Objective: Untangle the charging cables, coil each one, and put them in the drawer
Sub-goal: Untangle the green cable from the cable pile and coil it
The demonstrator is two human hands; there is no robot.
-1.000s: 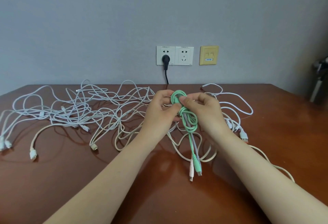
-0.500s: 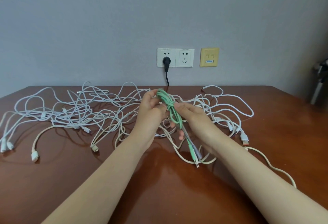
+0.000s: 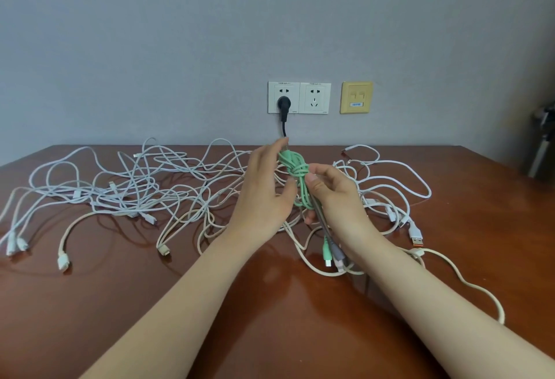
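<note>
A green cable is bunched into a coil with a wrap round its middle, held above the brown table. My right hand grips the lower part of the bundle, thumb across the green strands. My left hand pinches the coil's top end between its fingertips. Green and grey plugs hang below my right wrist. A wide tangle of white cables covers the table behind and to the left of my hands; more white loops lie to the right. No drawer is in view.
On the wall, a double socket holds a black plug whose cord drops behind the table. A yellow wall plate is beside it. A cream cable trails over the table at the right. A dark object stands at the far right.
The green bundle's hanging loops were drawn up and the coil tilted, top end to the left. My left hand shifted up to its top end; my right hand slid down the bundle.
</note>
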